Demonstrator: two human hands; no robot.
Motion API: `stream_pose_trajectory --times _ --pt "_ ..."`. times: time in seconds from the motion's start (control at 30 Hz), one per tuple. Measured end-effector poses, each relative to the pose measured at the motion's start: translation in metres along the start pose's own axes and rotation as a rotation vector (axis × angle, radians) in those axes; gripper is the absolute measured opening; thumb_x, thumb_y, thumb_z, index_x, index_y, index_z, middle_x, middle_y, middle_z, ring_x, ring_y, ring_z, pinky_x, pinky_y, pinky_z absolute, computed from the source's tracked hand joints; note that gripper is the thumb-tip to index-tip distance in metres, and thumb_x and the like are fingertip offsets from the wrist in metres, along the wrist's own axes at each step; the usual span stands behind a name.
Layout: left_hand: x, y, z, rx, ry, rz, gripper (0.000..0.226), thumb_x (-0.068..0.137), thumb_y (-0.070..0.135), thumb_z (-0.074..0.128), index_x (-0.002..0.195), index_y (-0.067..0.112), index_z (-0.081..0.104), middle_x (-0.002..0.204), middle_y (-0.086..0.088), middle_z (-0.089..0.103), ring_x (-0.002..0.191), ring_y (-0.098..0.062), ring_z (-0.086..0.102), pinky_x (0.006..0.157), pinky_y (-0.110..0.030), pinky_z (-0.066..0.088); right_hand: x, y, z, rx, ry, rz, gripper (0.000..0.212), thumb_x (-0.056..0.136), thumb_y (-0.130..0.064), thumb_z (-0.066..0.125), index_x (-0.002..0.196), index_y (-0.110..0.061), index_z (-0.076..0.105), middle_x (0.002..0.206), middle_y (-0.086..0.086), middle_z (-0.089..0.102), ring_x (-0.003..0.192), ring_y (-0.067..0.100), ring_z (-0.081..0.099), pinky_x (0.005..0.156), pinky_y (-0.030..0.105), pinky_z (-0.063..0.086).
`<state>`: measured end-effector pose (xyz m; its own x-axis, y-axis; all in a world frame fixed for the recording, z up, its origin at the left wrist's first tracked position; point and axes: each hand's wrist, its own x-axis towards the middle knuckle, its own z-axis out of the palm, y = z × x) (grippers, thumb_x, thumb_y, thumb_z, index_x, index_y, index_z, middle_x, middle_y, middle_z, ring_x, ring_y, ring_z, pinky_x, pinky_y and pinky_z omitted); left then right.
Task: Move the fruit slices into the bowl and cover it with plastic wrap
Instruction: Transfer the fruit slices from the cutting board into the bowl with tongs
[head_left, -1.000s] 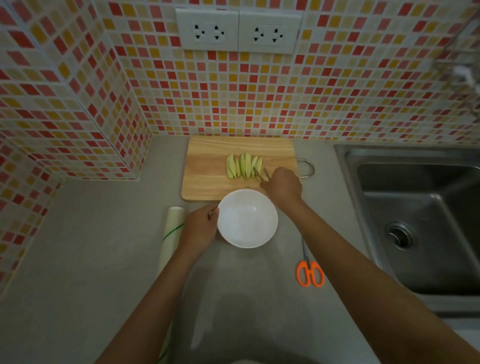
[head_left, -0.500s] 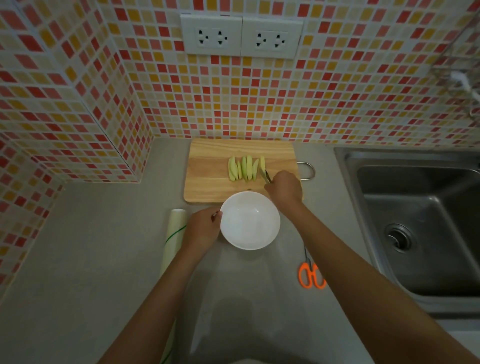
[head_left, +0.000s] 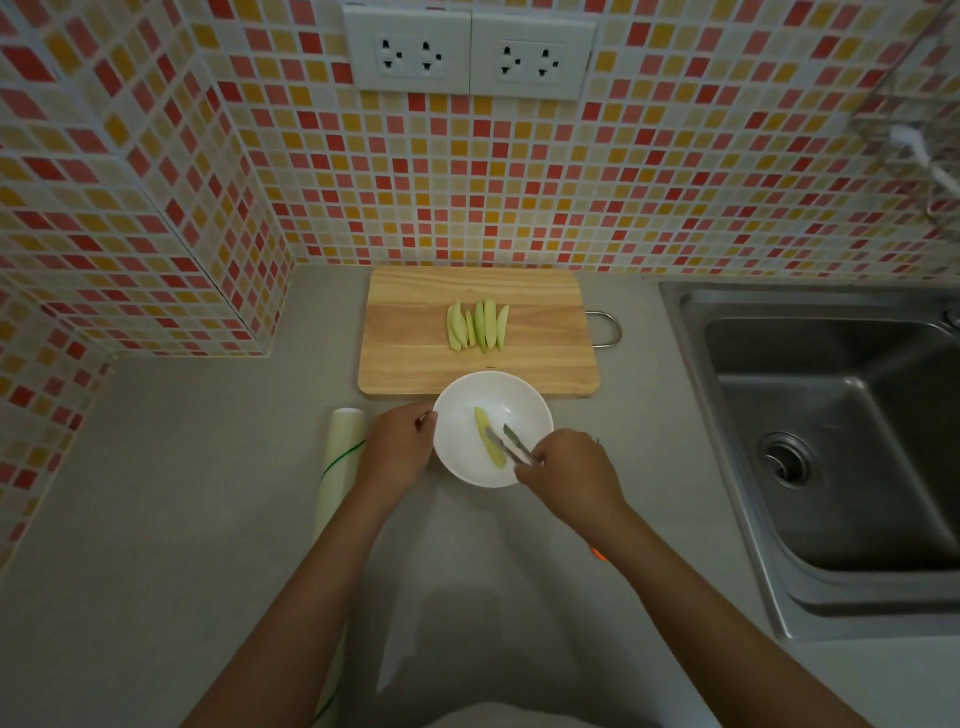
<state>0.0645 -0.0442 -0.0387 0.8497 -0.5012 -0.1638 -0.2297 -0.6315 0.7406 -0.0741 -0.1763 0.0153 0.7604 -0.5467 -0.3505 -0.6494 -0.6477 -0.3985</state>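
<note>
My right hand (head_left: 566, 470) grips small metal tongs (head_left: 511, 441), tips down inside the white bowl (head_left: 524, 400) beside one pale green fruit slice (head_left: 487, 435) lying in it. My left hand (head_left: 397, 449) curls round the bowl's left rim. The other slices (head_left: 478, 325) sit in a row on the wooden cutting board (head_left: 415, 353) just behind the bowl. The plastic wrap roll (head_left: 340, 457) lies just left of my left hand.
</note>
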Motion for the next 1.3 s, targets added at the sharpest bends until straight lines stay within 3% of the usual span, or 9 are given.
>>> stream_pose_trajectory --times 0.2,0.33,0.47,0.73,0.8,0.9,1.0,1.1,1.3 --pt "0.002 -0.002 0.000 0.035 0.000 0.027 0.027 0.095 0.015 0.047 0.096 -0.001 0.069 0.088 -0.017 0.072 0.084 -0.032 0.064 0.074 -0.040 0.049 0.050 -0.015 -0.031 0.114 0.218 0.048 0.029 0.080 -0.028 0.064 0.060 -0.009 0.055 0.052 -0.002 0.042 0.055 0.020 0.047 0.044 0.024 0.025" --pt "0.002 -0.002 0.000 0.045 0.005 0.040 0.027 0.095 0.015 0.048 0.095 -0.002 0.069 0.087 -0.018 0.071 0.084 -0.033 0.064 0.074 -0.040 0.048 0.097 -0.029 -0.033 0.044 0.202 0.083 0.029 0.085 -0.019 0.061 0.063 -0.011 0.044 0.071 0.003 0.051 0.077 0.027 0.059 0.054 0.027 0.032" --pt "0.001 -0.002 -0.001 0.041 0.007 0.047 0.026 0.095 0.015 0.048 0.095 0.000 0.069 0.085 -0.016 0.071 0.083 -0.031 0.063 0.074 -0.039 0.047 0.122 -0.037 -0.022 0.001 0.181 0.100 0.006 0.085 -0.011 0.059 0.087 -0.006 0.061 0.095 0.009 0.066 0.094 0.028 0.064 0.060 0.027 0.035" --pt "0.000 0.000 0.000 0.029 0.024 0.048 0.025 0.094 0.013 0.048 0.097 0.003 0.071 0.086 -0.014 0.072 0.082 -0.030 0.063 0.073 -0.038 0.047 0.129 -0.044 -0.017 -0.079 0.184 0.087 0.014 0.085 -0.001 0.056 0.096 -0.006 0.064 0.106 0.011 0.067 0.098 0.029 0.064 0.065 0.028 0.039" --pt "-0.001 0.000 0.000 0.029 0.020 0.048 0.026 0.095 0.014 0.048 0.098 0.005 0.071 0.087 -0.013 0.072 0.082 -0.028 0.063 0.072 -0.037 0.047 0.123 -0.040 -0.020 -0.054 0.184 0.070 0.011 0.086 -0.001 0.054 0.078 -0.007 0.059 0.095 0.010 0.067 0.092 0.029 0.064 0.062 0.027 0.038" --pt "-0.001 0.001 -0.001 0.023 0.016 0.043 0.026 0.095 0.014 0.048 0.100 0.005 0.072 0.091 -0.011 0.073 0.085 -0.026 0.064 0.075 -0.035 0.047 0.101 -0.032 -0.029 0.105 0.205 0.064 0.037 0.082 -0.007 0.059 0.053 -0.011 0.038 0.056 0.002 0.044 0.059 0.022 0.050 0.045 0.026 0.024" --pt "-0.001 0.001 -0.002 0.021 0.015 0.034 0.027 0.095 0.014 0.048 0.099 0.002 0.071 0.092 -0.014 0.073 0.087 -0.029 0.065 0.077 -0.038 0.048 0.060 -0.020 -0.032 0.230 0.159 0.029 0.031 0.077 -0.014 0.064 0.051 -0.003 0.052 0.046 0.006 0.041 0.045 0.018 0.041 0.045 0.026 0.023" --pt "-0.001 0.002 -0.001 0.030 0.011 0.033 0.027 0.095 0.014 0.047 0.096 0.001 0.070 0.089 -0.014 0.073 0.084 -0.028 0.064 0.075 -0.039 0.048 0.019 -0.011 -0.022 0.121 0.064 -0.042 0.022 0.076 -0.019 0.065 0.061 -0.002 0.066 0.054 0.014 0.051 0.054 0.022 0.050 0.046 0.026 0.028" --pt "0.000 0.002 -0.002 0.061 0.009 0.028 0.027 0.095 0.013 0.046 0.094 -0.001 0.070 0.084 -0.016 0.071 0.081 -0.031 0.063 0.073 -0.039 0.047 0.001 -0.008 0.000 -0.138 -0.033 -0.032 0.017 0.080 -0.023 0.061 0.075 -0.007 0.061 0.082 0.011 0.066 0.079 0.028 0.065 0.059 0.026 0.039"
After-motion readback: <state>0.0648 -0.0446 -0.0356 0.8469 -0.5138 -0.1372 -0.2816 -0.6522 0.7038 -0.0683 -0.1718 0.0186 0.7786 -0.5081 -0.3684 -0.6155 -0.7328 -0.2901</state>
